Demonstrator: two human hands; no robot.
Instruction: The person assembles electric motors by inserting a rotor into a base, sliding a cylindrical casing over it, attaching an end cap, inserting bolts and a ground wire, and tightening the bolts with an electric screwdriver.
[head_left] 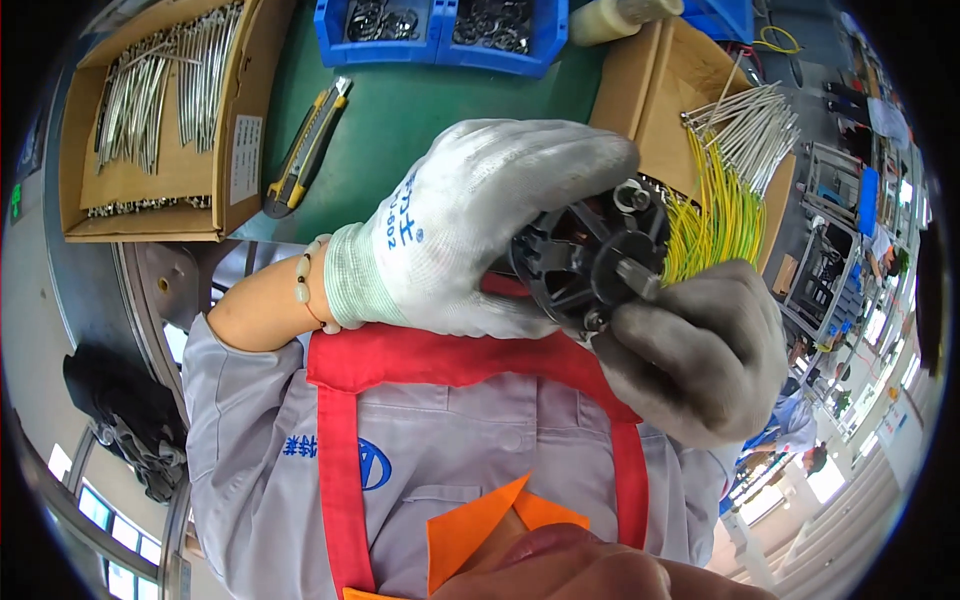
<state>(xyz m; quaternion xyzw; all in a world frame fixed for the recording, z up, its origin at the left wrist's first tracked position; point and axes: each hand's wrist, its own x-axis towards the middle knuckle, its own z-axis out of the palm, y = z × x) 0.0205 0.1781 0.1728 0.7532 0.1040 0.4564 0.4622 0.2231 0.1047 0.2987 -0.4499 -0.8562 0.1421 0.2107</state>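
Note:
My left hand [480, 225], in a white glove with a greyish palm, wraps round a black round plastic part [556, 262] with spokes and a toothed rim. A shiny metal ring [632, 196] sits at the part's upper right edge. Near its middle a short flat metal piece [636, 278] sticks out toward my right hand [700, 350]. The grey-gloved fingers of that hand are pinched together against the part's lower right side. What lies between these fingertips is mostly hidden.
On the green tabletop [400, 110] lies a yellow-and-black utility knife [308, 148]. A cardboard box [240, 90] of metal rods stands left. Blue bins [440, 52] hold small metal rings. Yellow-green wires [715, 215] and rods [755, 135] fill the right-hand box [640, 80], beside a pale bottle [615, 18].

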